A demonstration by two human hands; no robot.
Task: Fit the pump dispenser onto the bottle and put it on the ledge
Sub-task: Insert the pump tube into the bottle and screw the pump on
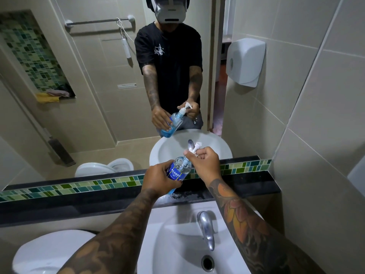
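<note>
A clear bottle [180,169] with a blue label and blue liquid is tilted above the black ledge [246,184]. My left hand [158,177] grips its lower body. The white pump dispenser [195,148] sits at the bottle's neck, with its nozzle pointing up and away. My right hand [205,162] is closed around the pump's collar at the neck. The mirror behind the ledge repeats both hands and the bottle.
A white sink [177,244] with a chrome tap [206,228] lies below the ledge. A white toilet [45,252] is at lower left. A paper dispenser [245,62] hangs on the right tiled wall. A wet patch marks the ledge under the bottle.
</note>
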